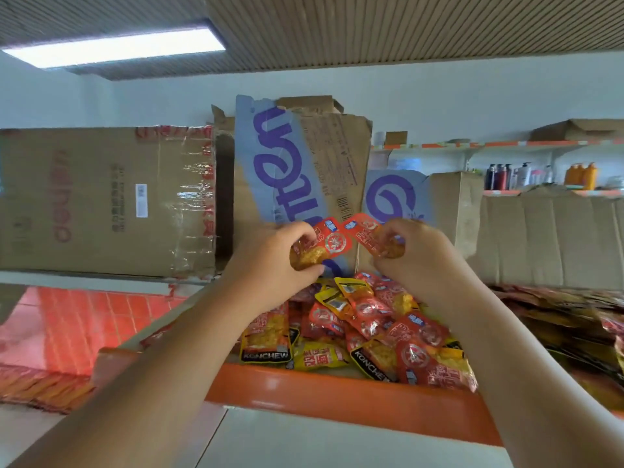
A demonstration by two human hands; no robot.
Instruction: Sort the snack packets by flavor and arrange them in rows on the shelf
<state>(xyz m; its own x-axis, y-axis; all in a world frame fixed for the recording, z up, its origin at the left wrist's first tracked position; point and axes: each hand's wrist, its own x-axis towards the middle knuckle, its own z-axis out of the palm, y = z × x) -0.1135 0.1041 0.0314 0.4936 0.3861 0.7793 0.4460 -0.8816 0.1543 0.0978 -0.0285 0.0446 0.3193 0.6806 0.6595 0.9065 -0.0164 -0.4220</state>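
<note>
In the head view both arms reach forward over the orange-edged shelf (304, 391), the left hand (270, 253) with fingers curled round one red packet (332, 244), the right hand (420, 256) pinching a second red packet (363, 231) just beside it, above a heap of red and yellow packets (358, 332), with cardboard boxes (101, 201) close behind.

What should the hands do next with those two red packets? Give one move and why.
Probably lay the red foil packet in the right hand onto the matching red packet in the left hand: both look alike, and the mixed red-and-yellow packet pile below is unsorted.
</note>
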